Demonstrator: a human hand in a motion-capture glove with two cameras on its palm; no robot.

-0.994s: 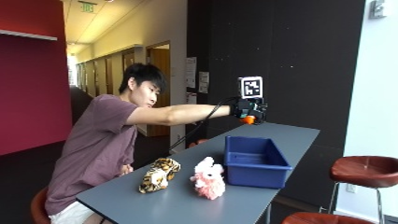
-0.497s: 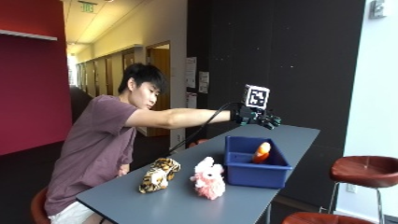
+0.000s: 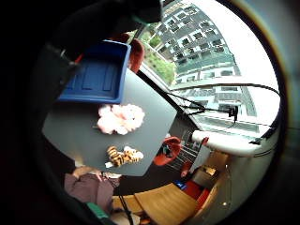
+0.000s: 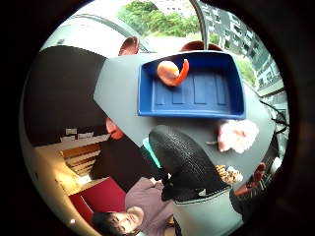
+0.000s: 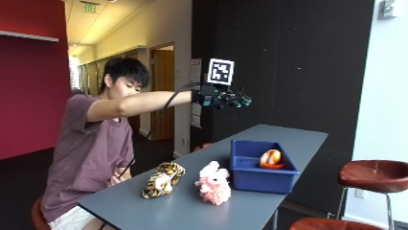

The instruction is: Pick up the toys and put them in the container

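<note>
A person sits at a gray table [image 5: 191,211] that runs from the lower left of the outside view toward the middle right. The gloved right hand [image 5: 226,98] is held up high in the upper middle of that view, above the blue bin [image 5: 258,175]. Its fingers look spread out and it holds nothing.

One toy is done. An orange toy [image 5: 271,159] lies inside the bin, near the far end. The thumb side palm view shows it too, resting in one corner of the bin.

Two toys are left. A pink fluffy toy [image 5: 213,183] sits on the table just beside the bin, a bit left of the middle of the outside view. A tiger toy [image 5: 163,179] lies near it, further toward the lower left and closer to the person. The two toys are near each other but do not touch.

So about one third of the job looks finished. The pink one is closest to the bin and seems the easy one to grab next. The other hand is down low by the table edge and I cannot tell what it does.
</note>
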